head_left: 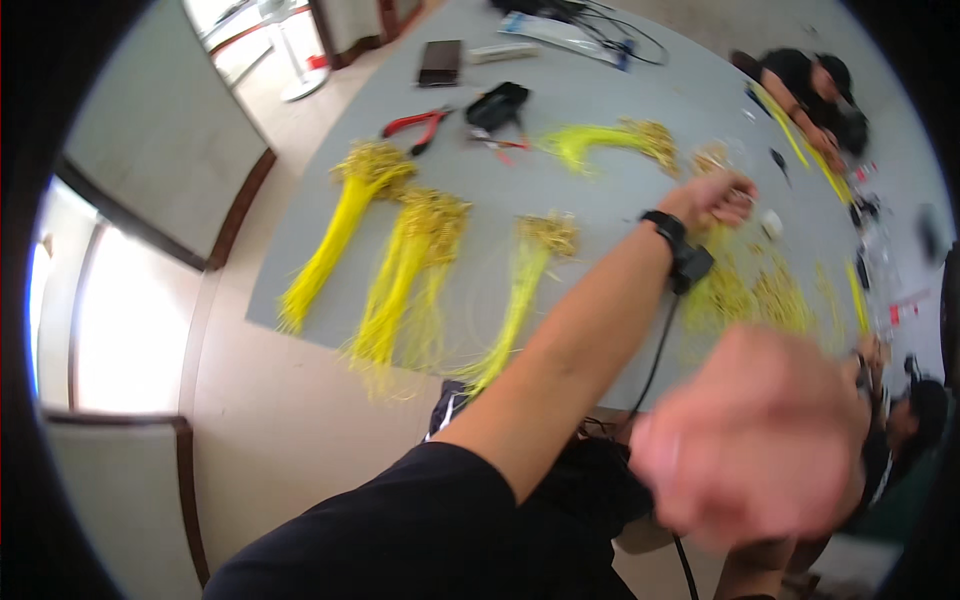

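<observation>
My left hand (722, 197) is closed over the right part of the table, with a black band and a small dark box at its wrist. What its fingers hold is too small to make out. Yellow strands (716, 290) with gold-coloured ends lie just below it, and a gold-coloured heap (712, 158) lies just beyond. Close to the camera, my right hand (750, 440) looks curled into a fist, blurred by motion; anything inside it is hidden. More gold-ended yellow bundles lie left of my forearm: a thick one (345, 225), a loose one (410, 270) and a thinner one (530, 280).
Another yellow bundle (600, 140) lies farther back on the grey table (330, 180). Red-handled pliers (420, 127), a black tray-like object (497, 106) and a brown box (440, 63) sit at the far left. A black cable (655, 355) hangs from my wrist. Two people work at the right.
</observation>
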Demonstrator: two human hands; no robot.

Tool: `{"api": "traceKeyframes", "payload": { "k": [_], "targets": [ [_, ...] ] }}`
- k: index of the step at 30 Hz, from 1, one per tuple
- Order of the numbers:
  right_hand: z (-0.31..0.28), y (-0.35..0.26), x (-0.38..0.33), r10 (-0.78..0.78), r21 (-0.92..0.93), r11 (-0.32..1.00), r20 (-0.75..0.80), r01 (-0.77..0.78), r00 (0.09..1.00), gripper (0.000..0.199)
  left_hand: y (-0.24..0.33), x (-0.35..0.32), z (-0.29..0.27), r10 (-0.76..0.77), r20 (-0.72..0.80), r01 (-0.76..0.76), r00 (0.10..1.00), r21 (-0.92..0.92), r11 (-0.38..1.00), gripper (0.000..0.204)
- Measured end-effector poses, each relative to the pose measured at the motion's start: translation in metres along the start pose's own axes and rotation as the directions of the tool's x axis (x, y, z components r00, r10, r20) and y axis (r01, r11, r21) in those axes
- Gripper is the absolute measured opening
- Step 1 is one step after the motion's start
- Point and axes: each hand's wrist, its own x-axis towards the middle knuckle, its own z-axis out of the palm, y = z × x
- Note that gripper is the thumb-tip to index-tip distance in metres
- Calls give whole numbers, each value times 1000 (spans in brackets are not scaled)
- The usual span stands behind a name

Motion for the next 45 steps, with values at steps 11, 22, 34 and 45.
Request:
{"api": "traceKeyframes", "payload": {
  "k": [11, 22, 34, 45],
  "targets": [
    [-15, -42, -68, 56, 213, 977, -165, -20, 985, 19, 2, -7, 6, 18, 102, -23, 995, 50, 998, 18],
    [-54, 142, -86, 345, -353, 771, -468, -530, 814, 20, 4, -13, 37, 83, 162, -127, 983, 285, 950, 24],
    [-21, 204, -89, 558, 62, 824, -259, -563, 788, 33, 1, -6, 49, 280, 100, -289, 955, 101, 952, 23],
    [-36, 210, -102, 756, 440, 648, -274, -621, 595, 25, 12, -7, 33, 239, 38, -235, 970, -94, 968, 22]
  ]
}}
